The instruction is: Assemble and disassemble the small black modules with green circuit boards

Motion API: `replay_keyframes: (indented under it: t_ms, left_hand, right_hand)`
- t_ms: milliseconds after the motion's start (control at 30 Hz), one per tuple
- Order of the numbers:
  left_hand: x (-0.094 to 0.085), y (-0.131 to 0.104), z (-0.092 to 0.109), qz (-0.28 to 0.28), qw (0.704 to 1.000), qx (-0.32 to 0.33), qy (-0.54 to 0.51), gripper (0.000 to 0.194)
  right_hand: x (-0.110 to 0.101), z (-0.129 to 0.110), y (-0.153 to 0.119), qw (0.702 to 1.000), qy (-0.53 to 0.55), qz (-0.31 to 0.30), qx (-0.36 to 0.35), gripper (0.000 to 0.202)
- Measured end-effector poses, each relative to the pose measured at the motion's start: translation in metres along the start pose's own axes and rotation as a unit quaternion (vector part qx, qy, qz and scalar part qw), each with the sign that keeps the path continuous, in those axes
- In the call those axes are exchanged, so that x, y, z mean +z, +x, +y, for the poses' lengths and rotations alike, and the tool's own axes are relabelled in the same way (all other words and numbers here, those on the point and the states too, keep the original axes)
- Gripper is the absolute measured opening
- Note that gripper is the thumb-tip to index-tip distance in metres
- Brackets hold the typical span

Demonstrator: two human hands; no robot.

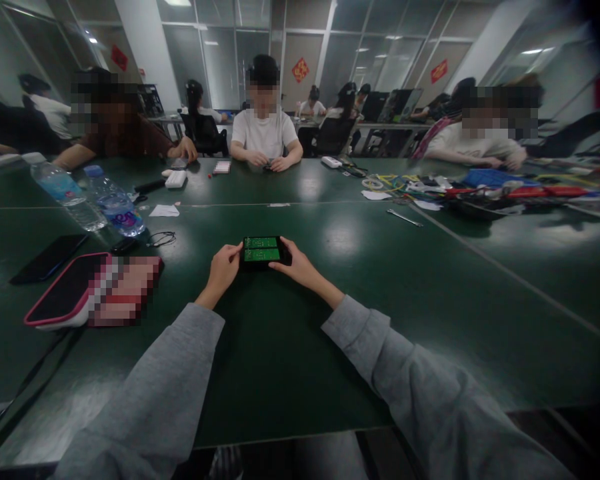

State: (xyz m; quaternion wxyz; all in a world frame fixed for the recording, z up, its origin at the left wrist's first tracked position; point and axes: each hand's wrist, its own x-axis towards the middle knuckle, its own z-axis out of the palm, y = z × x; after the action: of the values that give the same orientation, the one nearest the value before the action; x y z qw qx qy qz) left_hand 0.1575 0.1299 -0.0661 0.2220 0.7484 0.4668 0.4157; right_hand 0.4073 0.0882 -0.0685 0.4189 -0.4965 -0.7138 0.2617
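Note:
A green circuit board made up of two long strips, one behind the other, lies in a dark frame on the green table. My left hand is closed on the frame's left end, thumb and fingers pinching its edge. At the opposite end my right hand grips the frame, the thumb along the near side and the fingers behind the far corner. The undersides of the frame and some of the fingertips are hidden.
Left of my arms are a pink-rimmed phone, a dark phone and two water bottles. A wrench and piled cables lie to the right. Across the table sit several people, one in a white shirt.

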Motion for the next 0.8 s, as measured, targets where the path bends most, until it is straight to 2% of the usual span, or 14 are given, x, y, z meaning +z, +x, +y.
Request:
replay_keyframes:
  t_ms: [300, 800]
  left_hand:
    - [0.0032, 0.0000, 0.0027, 0.027, 0.999, 0.005, 0.022, 0.037]
    - [0.0038, 0.0006, 0.0026, 0.017, 1.000, 0.001, 0.018, 0.035]
  right_hand:
    - [0.0022, 0.0024, 0.0014, 1.000, -0.010, 0.006, -0.007, 0.094]
    - [0.0005, -0.0051, -0.0019, 1.000, -0.020, -0.004, 0.006, 0.094]
